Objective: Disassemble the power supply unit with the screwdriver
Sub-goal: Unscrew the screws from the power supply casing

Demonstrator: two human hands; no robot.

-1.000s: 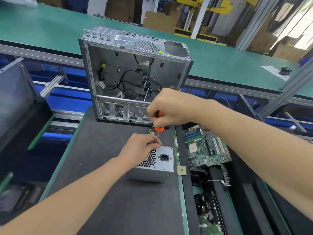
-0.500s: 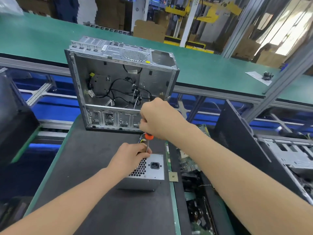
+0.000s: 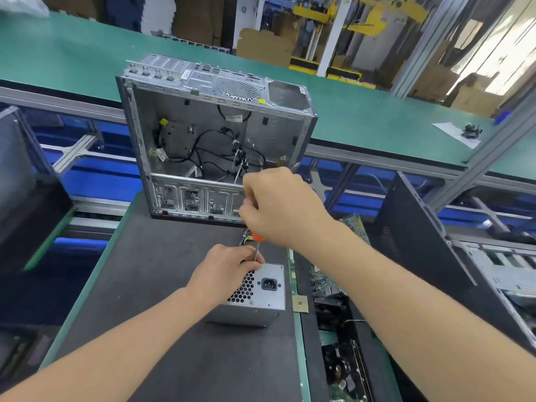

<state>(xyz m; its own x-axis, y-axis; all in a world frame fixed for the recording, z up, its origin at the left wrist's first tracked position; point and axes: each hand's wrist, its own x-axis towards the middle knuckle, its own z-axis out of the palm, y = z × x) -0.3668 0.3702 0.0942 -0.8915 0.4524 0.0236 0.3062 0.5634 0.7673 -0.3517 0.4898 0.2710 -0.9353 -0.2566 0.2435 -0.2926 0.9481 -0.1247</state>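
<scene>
Grey metal power supply unit (image 3: 261, 288) flat on the dark mat (image 3: 162, 285), near the mat's right edge and in front of the open computer case (image 3: 203, 134); near face turned toward the camera, honeycomb vent on its left, black mains socket on its right; a bundle of coloured wires (image 3: 246, 237) at its far side, mostly hidden by the hands; left hand (image 3: 229, 268) laid over the unit's far left corner, fingers curled over the top edge and gripping it, covering part of the vent; screwdriver (image 3: 256, 247) upright just above the unit's far edge, orange handle end showing below the fist, thin metal shaft pointing down beside the left fingertips, tip hidden; right hand (image 3: 278, 204) clenched round the handle from above; case standing at the far end of the mat, side panel off, black cables loose inside, perforated slots along its lower edge; behind it a green conveyor belt (image 3: 362, 120) across the whole view, a sheet of paper (image 3: 449, 130) with a small dark object on it far right; right of the mat a bin of circuit boards (image 3: 327, 282); a small gold-coloured chip (image 3: 300, 303) on the ledge between mat and bin, just beside the unit; further right a dark perforated panel (image 3: 412, 227) standing upright.
</scene>
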